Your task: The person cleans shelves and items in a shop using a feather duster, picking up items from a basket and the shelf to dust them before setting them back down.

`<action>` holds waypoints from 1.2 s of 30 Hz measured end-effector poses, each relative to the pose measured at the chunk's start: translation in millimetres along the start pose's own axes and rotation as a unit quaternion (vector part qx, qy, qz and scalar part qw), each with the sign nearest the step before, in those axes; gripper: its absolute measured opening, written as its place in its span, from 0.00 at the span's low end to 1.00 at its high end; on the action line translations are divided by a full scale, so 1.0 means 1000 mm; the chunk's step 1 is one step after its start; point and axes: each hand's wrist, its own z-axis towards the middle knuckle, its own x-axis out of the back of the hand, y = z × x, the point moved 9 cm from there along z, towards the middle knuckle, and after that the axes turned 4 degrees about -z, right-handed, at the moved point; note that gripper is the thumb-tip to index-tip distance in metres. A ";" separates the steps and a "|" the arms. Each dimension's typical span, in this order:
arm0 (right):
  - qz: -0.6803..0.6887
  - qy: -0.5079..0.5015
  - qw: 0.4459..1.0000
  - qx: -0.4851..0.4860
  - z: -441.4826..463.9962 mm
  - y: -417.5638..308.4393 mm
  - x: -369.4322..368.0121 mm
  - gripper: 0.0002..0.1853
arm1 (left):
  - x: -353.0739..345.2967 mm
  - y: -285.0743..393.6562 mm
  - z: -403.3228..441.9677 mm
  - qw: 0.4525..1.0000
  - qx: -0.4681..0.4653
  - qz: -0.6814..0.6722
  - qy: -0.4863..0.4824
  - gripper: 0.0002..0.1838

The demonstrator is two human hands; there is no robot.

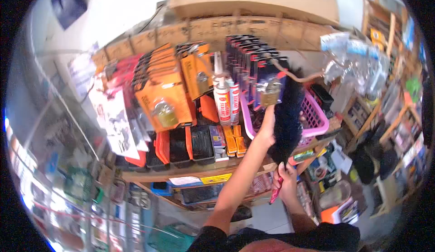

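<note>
My right hand (286, 179) is closed around the pinkish-red handle (277, 188) of a duster. The duster's black fluffy head (288, 120) rises in front of a pink plastic basket (312, 116). My left hand (268, 125) reaches up to the basket, just below a carded brass padlock (269, 95). The duster head covers most of its fingers, so its grip cannot be made out. A row of dark padlock cards (244, 61) stands at the back of the basket.
Orange carded padlocks (165, 107), sealant tubes (222, 100), black bins with orange parts (181, 145) and small orange boxes (233, 143) crowd the wooden shelf (154, 176). A large cardboard box (253, 0) sits above. Clear plastic packs (358, 61) hang at right.
</note>
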 end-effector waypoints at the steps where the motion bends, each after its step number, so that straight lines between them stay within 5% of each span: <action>1: -0.004 0.003 1.000 -0.004 -0.001 0.008 0.001 0.14 | -0.006 -0.001 -0.003 1.000 0.000 0.019 0.015 0.34; 2: -0.021 -0.011 1.000 0.010 -0.004 0.014 -0.001 0.14 | -0.014 0.001 -0.011 0.997 0.004 0.074 0.007 0.27; 9: -0.033 -0.036 0.999 -0.007 -0.038 0.047 -0.001 0.15 | 0.018 -0.004 0.001 0.974 0.014 0.206 0.095 0.20; 12: 0.039 -0.113 0.992 -0.045 -0.049 0.066 -0.003 0.19 | 0.012 -0.004 0.001 0.984 0.030 0.152 0.088 0.19; 17: 0.077 -0.105 0.987 -0.098 -0.061 0.086 0.001 0.26 | 0.011 -0.009 0.003 0.989 0.022 0.127 0.066 0.24; 20: 0.016 -0.057 0.995 -0.080 -0.049 0.074 0.016 0.24 | -0.008 -0.007 -0.006 0.991 0.011 0.136 0.006 0.28; 23: -0.049 -0.044 0.996 -0.066 -0.038 0.043 0.025 0.23 | -0.046 -0.010 -0.016 0.981 0.040 0.071 -0.178 0.31; 24: -0.026 -0.061 0.995 -0.072 -0.036 0.039 0.025 0.22 | -0.035 0.004 -0.012 0.993 -0.052 0.076 -0.072 0.35; 31: 0.054 -0.121 0.991 -0.027 -0.030 -0.006 0.029 0.20 | -0.026 0.018 -0.006 0.981 -0.146 0.130 0.007 0.34; 36: 0.078 -0.154 0.985 0.014 -0.020 -0.031 0.025 0.24 | -0.019 0.001 -0.007 0.990 -0.043 0.127 0.035 0.44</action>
